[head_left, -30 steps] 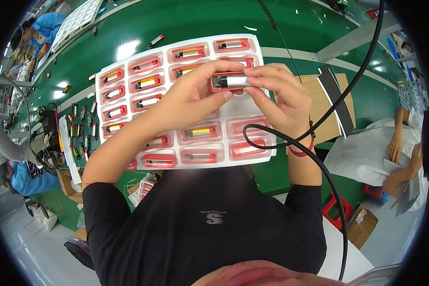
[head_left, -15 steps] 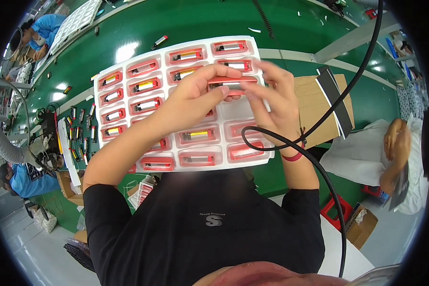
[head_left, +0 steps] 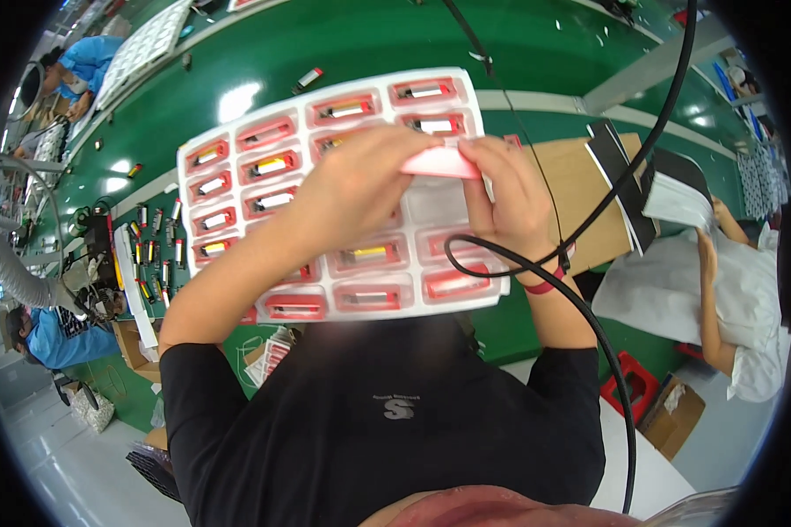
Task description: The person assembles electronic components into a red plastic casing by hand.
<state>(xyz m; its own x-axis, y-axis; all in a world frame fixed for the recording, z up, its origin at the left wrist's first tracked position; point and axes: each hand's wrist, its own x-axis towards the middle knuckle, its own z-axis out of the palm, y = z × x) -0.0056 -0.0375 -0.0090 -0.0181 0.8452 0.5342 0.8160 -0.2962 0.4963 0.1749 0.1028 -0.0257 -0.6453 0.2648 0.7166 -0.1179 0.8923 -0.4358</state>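
Observation:
Between both hands, above the upper right of a white moulded tray (head_left: pixel 475 114), is a pinkish-red plastic casing (head_left: pixel 441 162), its pale smooth face showing. My left hand (head_left: pixel 356 171) grips its left end, its fingertips partly hidden. My right hand (head_left: pixel 507 184) pinches the right end between thumb and fingers. Below them, one tray pocket (head_left: pixel 435 206) has nothing in it. The other visible pockets hold similar red casings, many with a silver or yellow battery-like unit (head_left: pixel 369 255) inside. My left forearm covers part of the tray.
A black cable (head_left: pixel 606 342) loops over my right wrist. Loose battery-like units (head_left: pixel 149 250) lie on the green bench at left, with another (head_left: pixel 308 80) beyond the tray. Cardboard (head_left: pixel 576 189) lies at right. A co-worker at far right handles a black-and-white stack (head_left: pixel 677 198); others in blue sit at left.
The casing has turned, so its pale face shows instead of the open side with the unit inside. My right fingers have closed onto its end. The co-worker at right now has a stack raised.

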